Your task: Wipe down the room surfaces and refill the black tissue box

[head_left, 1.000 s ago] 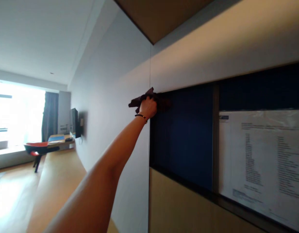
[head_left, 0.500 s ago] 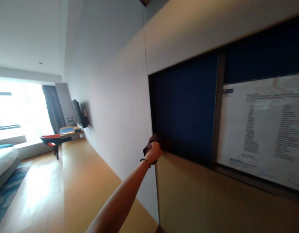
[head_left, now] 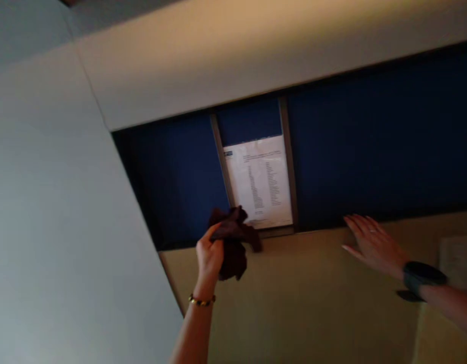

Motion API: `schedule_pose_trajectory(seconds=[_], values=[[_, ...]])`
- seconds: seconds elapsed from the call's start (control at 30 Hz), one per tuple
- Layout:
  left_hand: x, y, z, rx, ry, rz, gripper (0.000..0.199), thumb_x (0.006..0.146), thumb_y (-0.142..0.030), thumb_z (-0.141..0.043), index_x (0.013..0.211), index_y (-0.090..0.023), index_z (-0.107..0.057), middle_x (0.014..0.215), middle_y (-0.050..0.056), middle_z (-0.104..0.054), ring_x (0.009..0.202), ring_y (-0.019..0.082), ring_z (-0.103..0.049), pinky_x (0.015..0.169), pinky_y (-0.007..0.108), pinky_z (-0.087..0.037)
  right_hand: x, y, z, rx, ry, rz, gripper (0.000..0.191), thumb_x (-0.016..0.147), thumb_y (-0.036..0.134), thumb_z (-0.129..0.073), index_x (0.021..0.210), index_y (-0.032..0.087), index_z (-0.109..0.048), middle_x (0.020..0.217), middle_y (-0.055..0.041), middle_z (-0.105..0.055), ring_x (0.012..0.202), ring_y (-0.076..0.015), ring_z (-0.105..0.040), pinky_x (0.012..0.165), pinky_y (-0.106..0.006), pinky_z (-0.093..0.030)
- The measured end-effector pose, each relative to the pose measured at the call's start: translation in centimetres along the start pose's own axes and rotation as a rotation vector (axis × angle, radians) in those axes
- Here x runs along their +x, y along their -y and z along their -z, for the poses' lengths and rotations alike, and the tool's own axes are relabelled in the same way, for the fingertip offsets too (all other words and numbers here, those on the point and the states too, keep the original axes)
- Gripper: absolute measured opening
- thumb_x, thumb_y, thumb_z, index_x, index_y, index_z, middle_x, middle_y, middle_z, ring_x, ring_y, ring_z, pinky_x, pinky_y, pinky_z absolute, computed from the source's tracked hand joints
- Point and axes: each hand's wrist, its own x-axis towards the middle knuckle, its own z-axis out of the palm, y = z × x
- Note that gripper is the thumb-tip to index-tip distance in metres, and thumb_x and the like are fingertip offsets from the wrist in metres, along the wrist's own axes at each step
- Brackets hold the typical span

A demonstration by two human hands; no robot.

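My left hand (head_left: 209, 253), a beaded bracelet on its wrist, is closed on a crumpled dark maroon cloth (head_left: 233, 255). The cloth hangs in front of the lower edge of a dark blue recessed panel (head_left: 176, 172), near the bottom left of a printed sheet (head_left: 262, 182). My right hand (head_left: 373, 242) has its fingers stretched out at the lower edge of the wide blue panel (head_left: 370, 136) on the right. It wears a ring and a dark wristwatch (head_left: 425, 275). Whether its palm presses on the wall I cannot tell.
Narrow upright strips (head_left: 288, 162) divide the blue panels. A pale wall (head_left: 59, 202) meets the panelled wall at a corner on the left. Below the panels runs a beige surface (head_left: 301, 293), with a faint pale rectangle (head_left: 457, 258) at far right.
The view has swung right, so the window, bed and desk are gone. My left hand has brought the cloth rightward from the panel's lower left corner. My right hand has come into view.
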Motion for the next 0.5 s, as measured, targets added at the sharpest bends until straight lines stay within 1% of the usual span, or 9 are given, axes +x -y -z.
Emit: schedule_pose_trajectory(seconds=[0.03,0.07,0.1,0.17,0.23,0.3,0.4,0.47,0.5], values=[[0.1,0.7,0.2,0.016,-0.128,-0.038,0.045,0.078,-0.019,-0.044,0.118,-0.016,-0.065,0.106,0.009,-0.070,0.094,0.024,-0.066,0.085,0.035,-0.052,0.1,0.0,0.3,-0.008,0.020,-0.006,0.071,0.094,0.050,-0.040,0.137,-0.006,-0.047,0.136,-0.0262,-0.050,0.128,-0.0386,-0.044,0.116,-0.051,-0.027],[0.2,1.4,0.0,0.072,-0.221,-0.088,0.045,0.077,-0.019,-0.046,0.116,-0.016,-0.066,0.110,0.010,-0.069,0.100,0.026,-0.063,0.090,0.038,-0.050,0.2,0.1,0.7,-0.007,0.044,-0.013,0.070,0.091,0.047,-0.046,0.138,-0.005,-0.045,0.137,-0.0255,-0.048,0.129,-0.0388,-0.043,0.117,-0.052,-0.028],[0.1,1.9,-0.7,0.164,-0.260,-0.142,0.044,0.075,-0.019,-0.046,0.114,-0.016,-0.067,0.110,0.011,-0.068,0.103,0.028,-0.061,0.094,0.041,-0.048,0.4,0.3,1.1,0.019,0.080,-0.024,0.071,0.087,0.042,-0.053,0.139,-0.005,-0.044,0.139,-0.0251,-0.048,0.130,-0.0387,-0.042,0.117,-0.052,-0.028],[-0.6,2.2,-3.7,0.360,-0.245,-0.214,0.042,0.074,-0.019,-0.047,0.109,-0.012,-0.068,0.103,0.015,-0.068,0.101,0.032,-0.058,0.095,0.046,-0.044,0.9,0.5,1.9,0.066,0.132,-0.041,0.073,0.080,0.034,-0.063,0.140,-0.004,-0.043,0.140,-0.0245,-0.046,0.131,-0.0380,-0.041,0.117,-0.052,-0.028],[-2.0,0.9,-8.0,0.497,-0.209,-0.245,0.040,0.075,-0.019,-0.047,0.107,-0.008,-0.067,0.094,0.017,-0.067,0.093,0.034,-0.057,0.092,0.049,-0.043,1.2,0.4,2.6,0.091,0.161,-0.049,0.078,0.076,0.031,-0.069,0.141,-0.002,-0.042,0.143,-0.0235,-0.044,0.134,-0.0367,-0.038,0.119,-0.050,-0.027],[-3.8,-2.0,-12.8,0.560,-0.150,-0.322,0.040,0.075,-0.018,-0.048,0.109,-0.006,-0.066,0.093,0.017,-0.065,0.091,0.034,-0.055,0.090,0.049,-0.042,1.3,0.2,3.0,0.115,0.178,-0.055,0.081,0.075,0.030,-0.071,0.142,-0.001,-0.040,0.146,-0.0225,-0.042,0.137,-0.0351,-0.035,0.121,-0.048,-0.025],[-6.5,-7.7,-19.3,0.553,-0.018,-0.461,0.037,0.075,-0.017,-0.052,0.108,-0.008,-0.066,0.093,0.015,-0.064,0.092,0.033,-0.053,0.087,0.045,-0.041,0.5,-0.6,3.9,0.152,0.187,-0.056,0.080,0.076,0.025,-0.070,0.145,0.002,-0.037,0.151,-0.0206,-0.037,0.142,-0.0322,-0.030,0.122,-0.047,-0.024],[-7.9,-11.6,-23.1,0.533,0.047,-0.504,0.038,0.075,-0.018,-0.054,0.110,-0.009,-0.065,0.094,0.014,-0.063,0.093,0.032,-0.052,0.087,0.045,-0.040,-1.4,-1.5,4.9,0.176,0.185,-0.038,0.073,0.078,0.022,-0.066,0.144,0.004,-0.041,0.151,-0.0185,-0.037,0.142,-0.0310,-0.030,0.122,-0.048,-0.023],[-8.5,-13.5,-24.8,0.521,0.080,-0.523,0.039,0.076,-0.018,-0.056,0.112,-0.010,-0.064,0.096,0.014,-0.063,0.094,0.032,-0.052,0.088,0.044,-0.040,-2.9,-2.2,5.5,0.192,0.193,-0.030,0.068,0.079,0.020,-0.064,0.142,0.006,-0.044,0.151,-0.0172,-0.039,0.142,-0.0302,-0.032,0.122,-0.048,-0.025]])
